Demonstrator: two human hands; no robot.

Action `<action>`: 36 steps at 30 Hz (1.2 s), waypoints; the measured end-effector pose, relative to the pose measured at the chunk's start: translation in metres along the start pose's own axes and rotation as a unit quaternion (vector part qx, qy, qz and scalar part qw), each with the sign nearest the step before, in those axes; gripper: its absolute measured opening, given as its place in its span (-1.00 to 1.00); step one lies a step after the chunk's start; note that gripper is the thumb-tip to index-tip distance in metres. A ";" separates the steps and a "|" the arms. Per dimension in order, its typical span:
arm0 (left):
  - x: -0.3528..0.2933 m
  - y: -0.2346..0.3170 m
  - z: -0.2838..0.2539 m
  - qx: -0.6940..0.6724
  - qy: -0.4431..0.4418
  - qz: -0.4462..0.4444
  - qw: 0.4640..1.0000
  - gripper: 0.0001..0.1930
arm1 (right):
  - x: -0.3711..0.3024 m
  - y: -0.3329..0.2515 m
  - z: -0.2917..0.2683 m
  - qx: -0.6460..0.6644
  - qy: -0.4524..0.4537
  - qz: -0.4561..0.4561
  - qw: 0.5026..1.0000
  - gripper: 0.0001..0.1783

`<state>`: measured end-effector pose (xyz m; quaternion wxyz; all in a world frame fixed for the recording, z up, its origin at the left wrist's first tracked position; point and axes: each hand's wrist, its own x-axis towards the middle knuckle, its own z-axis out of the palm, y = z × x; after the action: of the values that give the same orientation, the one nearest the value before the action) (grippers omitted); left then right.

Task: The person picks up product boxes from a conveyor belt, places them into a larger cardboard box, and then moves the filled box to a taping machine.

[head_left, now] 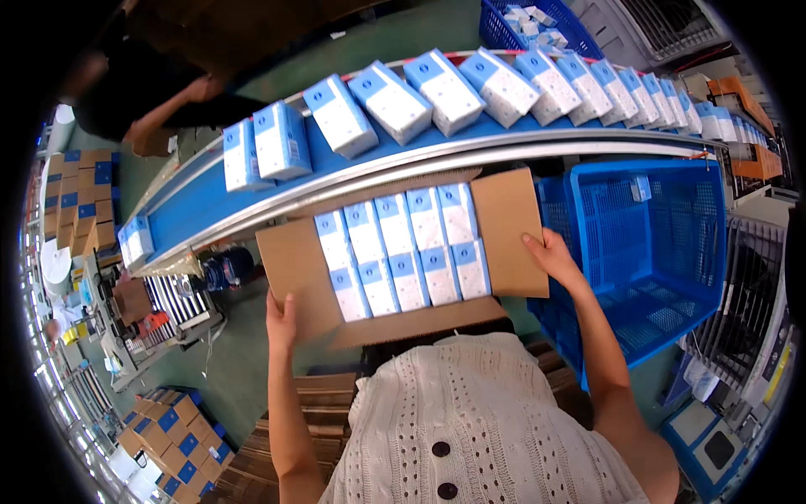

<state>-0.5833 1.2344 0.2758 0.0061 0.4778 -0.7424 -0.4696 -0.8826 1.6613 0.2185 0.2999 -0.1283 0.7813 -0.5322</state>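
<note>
In front of my body is an open cardboard box (420,326), its side flaps spread outward. Two rows of blue-and-white tissue packs (406,250) stand side by side inside it. My left hand (281,321) grips the left flap at its outer edge, thumb on top. At the right flap, my right hand (551,254) holds the outer edge the same way, with the thumb on the cardboard and the other fingers mostly hidden beneath.
Beyond the box runs a blue conveyor belt (197,195) carrying a line of similar packs (443,92). A blue plastic crate (655,252) stands at my right. Flat cardboard (315,403) is stacked below, stacked cartons (180,441) lie left, and another person's arm (172,109) shows across the belt.
</note>
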 end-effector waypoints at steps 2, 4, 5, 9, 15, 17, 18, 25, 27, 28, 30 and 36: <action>-0.030 0.039 0.029 0.091 0.010 0.145 0.985 -0.31 | -0.008 -0.008 0.003 -0.047 0.009 0.012 0.999 -0.73; -0.040 0.050 0.043 0.077 0.049 0.159 0.983 -0.29 | -0.011 -0.024 0.018 -0.085 0.048 -0.013 0.995 -0.77; -0.044 0.054 0.049 0.069 0.070 0.170 0.981 -0.29 | -0.012 -0.027 0.024 -0.110 0.062 -0.013 0.992 -0.77; -0.067 0.068 0.053 0.131 0.033 0.237 0.962 -0.23 | -0.014 -0.035 0.061 -0.204 0.116 -0.030 0.972 -0.73; -0.094 0.046 0.064 0.265 -0.273 0.347 0.857 -0.28 | -0.007 -0.035 0.161 -0.293 -0.160 -0.103 0.937 -0.52; -0.092 0.037 0.068 0.319 -0.389 0.401 0.765 -0.33 | 0.004 -0.039 0.162 -0.318 -0.211 -0.074 0.921 -0.49; -0.087 0.036 0.070 0.315 -0.429 0.390 0.751 -0.35 | 0.008 -0.041 0.158 -0.329 -0.233 -0.057 0.913 -0.47; 0.005 0.003 0.123 -0.016 0.122 0.103 0.987 -0.25 | 0.054 -0.099 0.062 -0.025 0.223 0.020 0.974 -0.54; -0.025 0.019 0.140 0.013 0.067 0.118 0.991 -0.44 | 0.060 -0.108 0.037 -0.232 0.188 -0.020 0.954 -0.54; -0.036 0.006 0.146 0.037 0.063 0.139 0.988 -0.49 | 0.060 -0.076 0.035 -0.329 0.136 -0.095 0.930 -0.56; -0.040 -0.041 0.148 0.033 0.089 0.159 0.983 -0.55 | 0.040 -0.060 0.051 -0.420 0.059 -0.131 0.896 -0.61; -0.039 0.021 0.158 -0.069 0.126 0.159 0.977 -0.53 | -0.031 0.025 0.072 -0.337 0.072 -0.061 0.937 -0.76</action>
<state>-0.6488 1.3738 0.2194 0.2074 0.4074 -0.7683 -0.4481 -0.8118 1.6329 0.1878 0.1486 -0.2305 0.9251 -0.2627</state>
